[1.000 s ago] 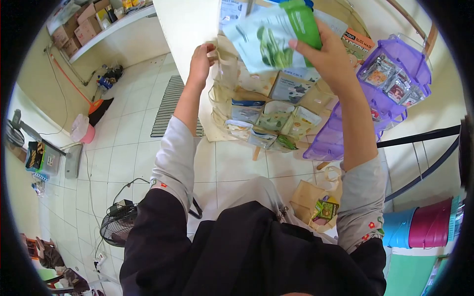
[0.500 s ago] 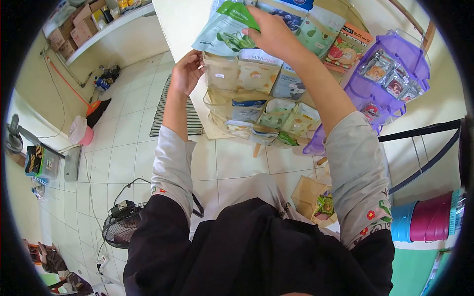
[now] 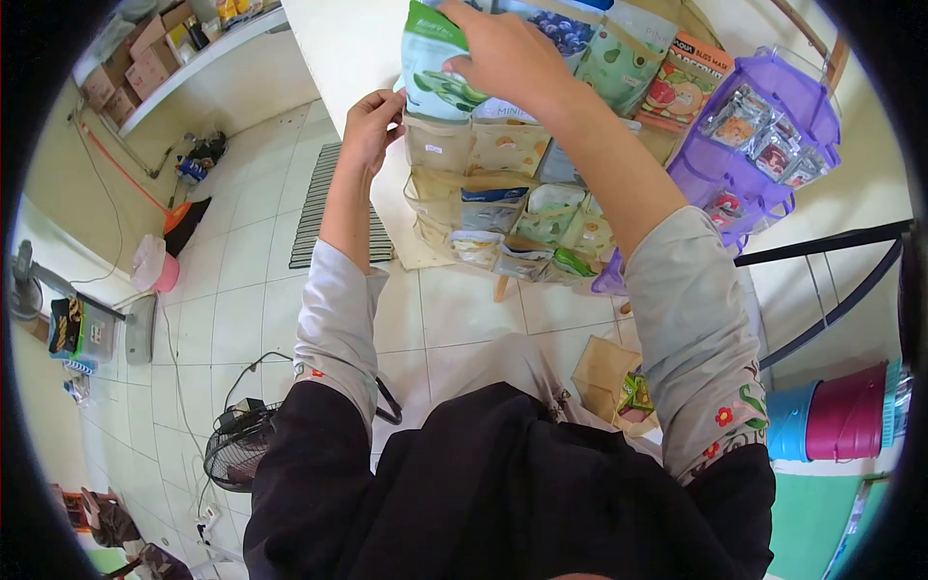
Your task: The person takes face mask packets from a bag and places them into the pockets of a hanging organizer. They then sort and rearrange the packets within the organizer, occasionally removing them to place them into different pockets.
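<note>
A beige hanging organizer (image 3: 437, 145) with clear pockets holds several face mask packets. My right hand (image 3: 507, 58) grips the top of a green aloe packet (image 3: 440, 82), which stands upright with its lower edge at the mouth of an upper left pocket. My left hand (image 3: 373, 126) pinches the left edge of that pocket. To the right of the green packet are a blueberry packet (image 3: 561, 31), an avocado packet (image 3: 616, 63) and an orange grapefruit packet (image 3: 684, 82).
A purple organizer (image 3: 744, 135) with small sachets hangs at the right. An open brown box (image 3: 601, 372) lies on the floor. A black fan (image 3: 237, 449) stands at lower left, a striped mat (image 3: 324, 217) left of the organizer, and blue and maroon buckets (image 3: 844, 416) at right.
The green packet has turned more upright and moved slightly down and right, toward the upper left pocket. My right hand has shifted left with it. My left hand has stayed at the pocket's edge.
</note>
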`<state>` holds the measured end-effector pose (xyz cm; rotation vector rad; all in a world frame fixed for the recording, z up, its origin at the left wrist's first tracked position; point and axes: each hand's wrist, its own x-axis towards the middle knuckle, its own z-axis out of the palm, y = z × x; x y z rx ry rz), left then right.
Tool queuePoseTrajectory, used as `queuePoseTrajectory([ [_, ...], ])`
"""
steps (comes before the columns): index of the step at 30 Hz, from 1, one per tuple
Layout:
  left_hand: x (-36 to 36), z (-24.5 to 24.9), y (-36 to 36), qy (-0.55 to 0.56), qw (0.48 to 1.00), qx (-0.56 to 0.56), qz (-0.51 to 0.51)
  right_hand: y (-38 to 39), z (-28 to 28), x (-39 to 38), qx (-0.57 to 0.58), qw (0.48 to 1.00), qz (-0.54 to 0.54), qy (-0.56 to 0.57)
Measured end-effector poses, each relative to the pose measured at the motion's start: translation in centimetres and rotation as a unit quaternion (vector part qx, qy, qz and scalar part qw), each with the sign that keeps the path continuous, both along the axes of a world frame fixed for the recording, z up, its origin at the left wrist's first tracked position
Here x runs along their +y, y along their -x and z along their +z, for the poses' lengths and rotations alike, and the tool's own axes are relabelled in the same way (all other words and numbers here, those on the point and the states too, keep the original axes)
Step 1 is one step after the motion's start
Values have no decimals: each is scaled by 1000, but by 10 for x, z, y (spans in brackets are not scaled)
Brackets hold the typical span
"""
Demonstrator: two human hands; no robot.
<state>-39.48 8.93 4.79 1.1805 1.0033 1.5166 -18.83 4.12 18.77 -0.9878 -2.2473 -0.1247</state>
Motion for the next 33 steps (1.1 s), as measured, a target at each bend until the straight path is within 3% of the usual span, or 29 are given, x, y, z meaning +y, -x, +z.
queuePoseTrajectory([
  [5, -10, 22, -10, 22, 984, 172, 49, 2, -1, 7, -58, 998, -20, -17],
  [8, -8, 23, -5, 40, 994, 101, -23, 8, 0, 14, -122, 992, -29, -9],
  [11, -5, 16, 5, 63, 983, -120, -123, 13, -10, 29, -163, 985, -46, -31],
  [20, 3, 11, -1, 22, 996, 77, -46, 14, -18, 21, -156, 982, -90, -56],
  [26, 2, 1, 17, -22, 968, -113, -223, 21, -33, 27, -142, 983, -64, -94],
  [29, -7, 3, -8, -99, 989, 59, -89, 28, -53, 33, -158, 986, -22, -40],
  [31, -5, -1, -11, -87, 990, 77, -83, 32, -66, 30, -138, 990, 10, 8],
  [33, -1, -3, -12, -84, 990, 74, -83, 24, -55, 25, -82, 996, -19, -15],
])
